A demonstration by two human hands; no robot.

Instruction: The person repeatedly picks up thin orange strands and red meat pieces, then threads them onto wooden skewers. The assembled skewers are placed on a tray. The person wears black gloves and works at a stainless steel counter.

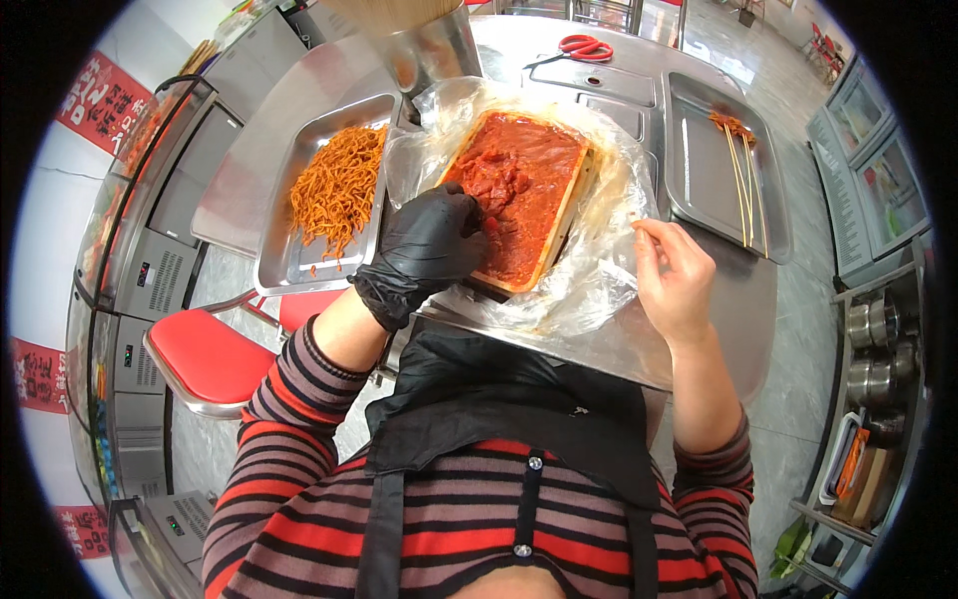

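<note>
A rectangular tray of red marinated meat (524, 195) with a yellowish rim lies on a clear plastic bag (599, 299). Over its near left part is my left hand (430, 243) in a black glove, fingers curled down at the meat. The glove hides whether those fingertips hold a piece. My bare right hand (677, 281) hovers by the bag's right edge, thumb and fingers pinched together. Something tiny shows at its fingertips, too small to name. Farther right, a steel tray (703, 195) holds several bamboo skewers (737, 180) with reddish food on their far ends.
A steel tray (318, 271) of orange-brown shredded strips (340, 187) stands left. Behind are a metal container (441, 56) of bamboo sticks (397, 13) and red-handled scissors (586, 48). A lidded steel pan (625, 78) adjoins the bag. A red chair (213, 356) sits beside the steel table (254, 180).
</note>
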